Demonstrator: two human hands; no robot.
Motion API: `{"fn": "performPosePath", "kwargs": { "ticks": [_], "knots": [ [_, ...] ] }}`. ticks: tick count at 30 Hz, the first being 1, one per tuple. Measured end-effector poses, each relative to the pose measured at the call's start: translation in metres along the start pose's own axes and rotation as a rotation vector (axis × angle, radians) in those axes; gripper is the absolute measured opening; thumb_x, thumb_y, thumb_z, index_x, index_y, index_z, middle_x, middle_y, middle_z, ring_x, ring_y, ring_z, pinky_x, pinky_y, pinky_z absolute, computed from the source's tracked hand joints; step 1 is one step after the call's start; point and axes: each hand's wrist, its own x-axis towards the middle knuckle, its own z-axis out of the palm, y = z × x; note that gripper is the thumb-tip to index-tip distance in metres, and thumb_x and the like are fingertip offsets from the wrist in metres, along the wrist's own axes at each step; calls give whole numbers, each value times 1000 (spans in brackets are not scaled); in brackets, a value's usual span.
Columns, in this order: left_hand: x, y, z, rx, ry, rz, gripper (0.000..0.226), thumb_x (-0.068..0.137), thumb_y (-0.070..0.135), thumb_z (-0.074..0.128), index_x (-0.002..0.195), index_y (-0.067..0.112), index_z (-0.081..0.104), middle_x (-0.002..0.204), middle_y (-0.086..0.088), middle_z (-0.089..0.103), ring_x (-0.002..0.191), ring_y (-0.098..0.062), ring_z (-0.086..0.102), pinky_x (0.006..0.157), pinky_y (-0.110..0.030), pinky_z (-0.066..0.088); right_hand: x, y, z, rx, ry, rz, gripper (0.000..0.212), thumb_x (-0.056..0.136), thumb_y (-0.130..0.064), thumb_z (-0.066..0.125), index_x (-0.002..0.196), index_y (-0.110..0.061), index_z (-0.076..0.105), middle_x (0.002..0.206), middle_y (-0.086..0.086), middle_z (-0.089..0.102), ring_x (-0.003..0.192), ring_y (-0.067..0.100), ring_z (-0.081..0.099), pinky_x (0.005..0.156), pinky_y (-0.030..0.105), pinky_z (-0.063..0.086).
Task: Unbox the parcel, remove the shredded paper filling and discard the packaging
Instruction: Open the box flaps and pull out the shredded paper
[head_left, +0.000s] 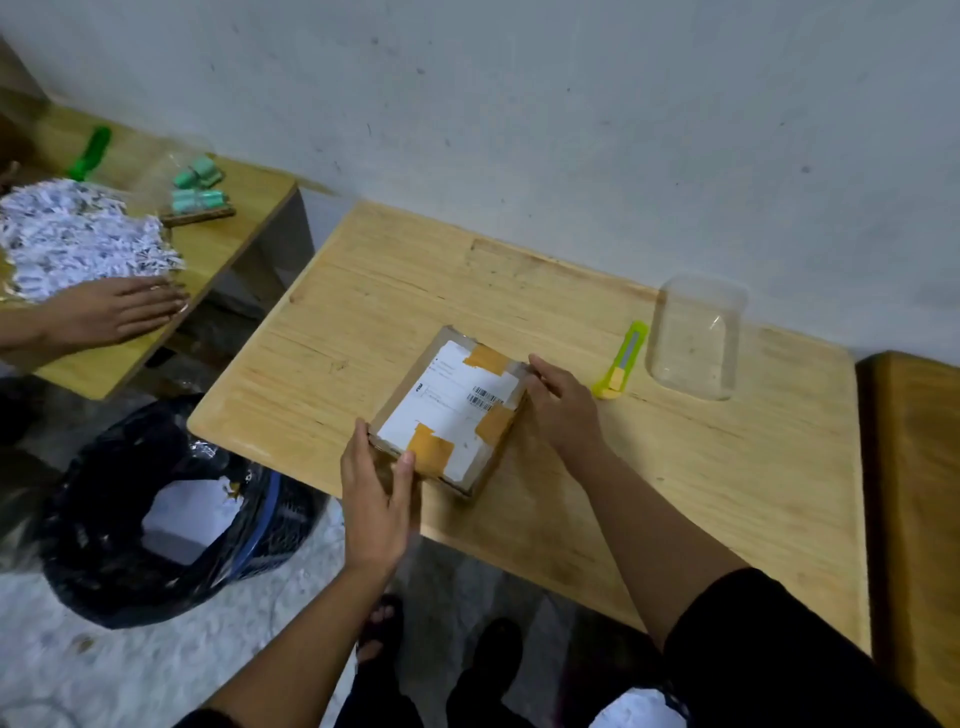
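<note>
A small brown cardboard parcel (451, 410) lies flat on the wooden table (675, 467), sealed, with a white shipping label and pieces of tan tape on top. My left hand (375, 499) grips its near left corner, thumb on the tape. At the far right edge of the parcel, my right hand (563, 405) holds the side with curled fingers. A yellow-green utility knife (622, 362) lies on the table just right of my right hand. A bin lined with a black bag (156, 514) stands on the floor to the left, with white paper inside.
A clear plastic container (696, 338) stands at the back right by the wall. On a second table (228, 249) to the left lie a heap of shredded paper (78, 234), green rolls (200, 187) and another person's hand (119, 309). Another wooden surface (919, 493) adjoins on the right.
</note>
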Motion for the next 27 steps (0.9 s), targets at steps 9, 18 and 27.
{"fn": "performPosePath", "kwargs": {
  "ticks": [9, 18, 27],
  "knots": [
    [58, 6, -14, -47, -79, -47, 66, 93, 37, 48, 147, 19, 15, 145, -15, 33, 129, -27, 39, 106, -36, 33, -18, 2, 1, -158, 124, -1, 40, 84, -25, 63, 123, -18, 58, 120, 5, 61, 110, 17, 55, 92, 23, 40],
    [93, 12, -32, -105, -477, 71, 91, 74, 38, 74, 145, 22, 20, 143, -3, 44, 126, -21, 46, 98, -33, 43, -68, -4, 37, -165, 284, 47, 59, 74, -23, 77, 127, -17, 54, 109, 1, 52, 100, 9, 48, 85, 9, 32],
    [110, -5, -38, 2, -601, 202, 123, 58, 43, 84, 147, 27, 0, 147, -3, 39, 128, -18, 43, 96, -22, 32, -88, -12, 68, -81, 428, 102, 31, 76, -12, 74, 106, -16, 70, 105, 1, 45, 92, 8, 49, 81, 4, 37]
  ]
}}
